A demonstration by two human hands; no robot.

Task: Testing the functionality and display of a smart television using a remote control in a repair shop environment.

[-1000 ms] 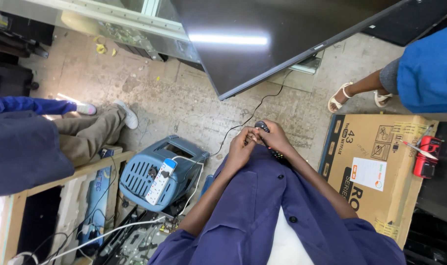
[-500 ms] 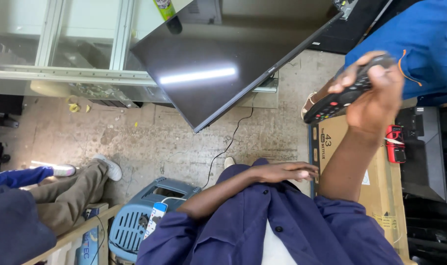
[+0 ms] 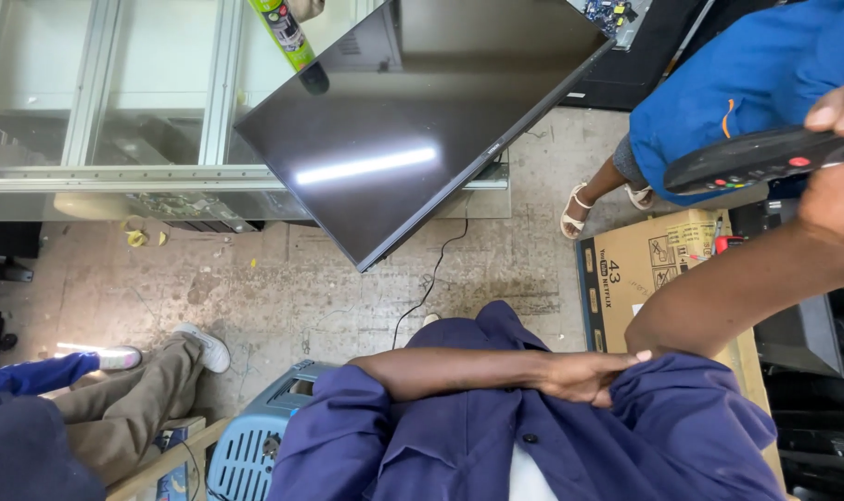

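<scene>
Holding step, by the look of it: black remote control (image 3: 756, 158) raised in the right hand (image 3: 839, 199) and aimed across at the dark flat screen (image 3: 422, 121) leaning by the glass-fronted cabinet (image 3: 97, 102). Gripped at the rear end only, clenched round the body, with the thumb (image 3: 835, 107) resting on the upper edge near the red button (not on any key, as far as can be told). Keypad and front end jutting out well beyond the fingertips, toward the screen. Left hand (image 3: 580, 376) grasping nothing: laid open and slack against the purple sleeve at the right elbow, well apart from the remote control. For a key press, probably a matter of sliding the thumb down onto the button face while keeping the front end levelled at the flat screen, unlit apart from a reflected strip of light. Below the raised forearm, a cardboard box (image 3: 645, 269); just beyond the remote control, another person in blue (image 3: 737, 83) wearing sandals.
</scene>
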